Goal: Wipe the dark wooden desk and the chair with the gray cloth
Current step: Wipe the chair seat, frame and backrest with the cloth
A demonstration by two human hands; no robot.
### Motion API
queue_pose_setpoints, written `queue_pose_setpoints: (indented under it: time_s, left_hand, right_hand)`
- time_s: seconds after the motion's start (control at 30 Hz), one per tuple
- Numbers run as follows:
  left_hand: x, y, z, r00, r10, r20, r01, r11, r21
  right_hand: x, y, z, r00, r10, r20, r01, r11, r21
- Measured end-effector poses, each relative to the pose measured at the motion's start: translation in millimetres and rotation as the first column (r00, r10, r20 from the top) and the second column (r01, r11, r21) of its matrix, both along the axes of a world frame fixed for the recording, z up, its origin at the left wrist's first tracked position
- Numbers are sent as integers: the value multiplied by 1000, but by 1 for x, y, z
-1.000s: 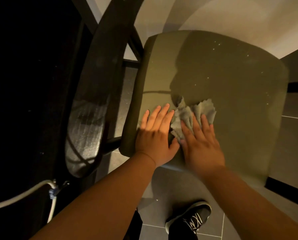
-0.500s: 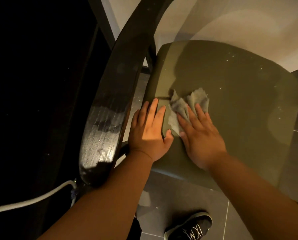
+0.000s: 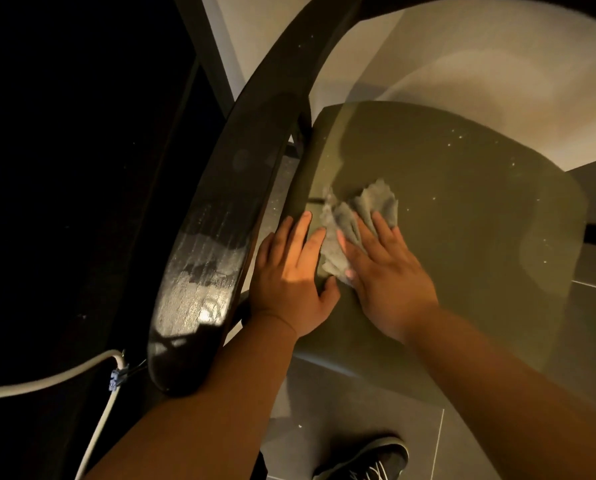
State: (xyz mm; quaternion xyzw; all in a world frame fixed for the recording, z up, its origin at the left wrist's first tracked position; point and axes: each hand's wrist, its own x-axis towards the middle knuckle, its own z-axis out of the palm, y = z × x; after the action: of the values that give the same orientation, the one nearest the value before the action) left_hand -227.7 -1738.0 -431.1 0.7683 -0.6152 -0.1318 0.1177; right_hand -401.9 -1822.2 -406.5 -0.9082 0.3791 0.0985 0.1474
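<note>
Both forearms are bare to the bottom edge of the frame — no sleeve, watch or band shows on either wrist. The left hand (image 3: 291,278) and the right hand (image 3: 390,271) wear no gloves or rings, and the nails look short and plain. Below, one foot wears a black shoe (image 3: 366,460) with white laces — its sole edge pale.
</note>
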Motion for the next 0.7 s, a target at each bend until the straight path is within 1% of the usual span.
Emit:
queue_pose_setpoints:
  time_s: [0.07, 0.2, 0.27, 0.37, 0.47, 0.6, 0.7]
  left_hand:
    - [0, 0, 0, 1000, 3, 11, -3, 1000, 18]
    - [0, 0, 0, 1000, 9, 21, -10, 999, 31]
    - [1, 0, -1, 1000, 2, 22, -3, 1000, 31]
    - [1, 2, -2, 1000, -2, 15, 2, 1000, 29]
    - [0, 1, -3, 1000, 7, 3, -7, 1000, 14]
    - [1, 2, -3, 1000, 27, 2, -27, 999, 36]
    - [2, 1, -1, 1000, 26, 5, -26, 998, 52]
  right_hand:
    - [24, -28, -1, 999, 29, -32, -30, 1000, -9]
    - [65, -64, -1, 996, -1, -94, -1, 1000, -15]
    - [57, -54, 2, 997, 8, -76, -7, 1000, 6]
    - [23, -21, 4, 1000, 26, -2, -26, 1000, 6]
    - [15, -16, 2, 999, 49, -10, -49, 999, 4]
    - [67, -71, 1, 989, 95, -114, -100, 995, -31]
    - [99, -102, 7, 986, 4, -164, -11, 999, -38]
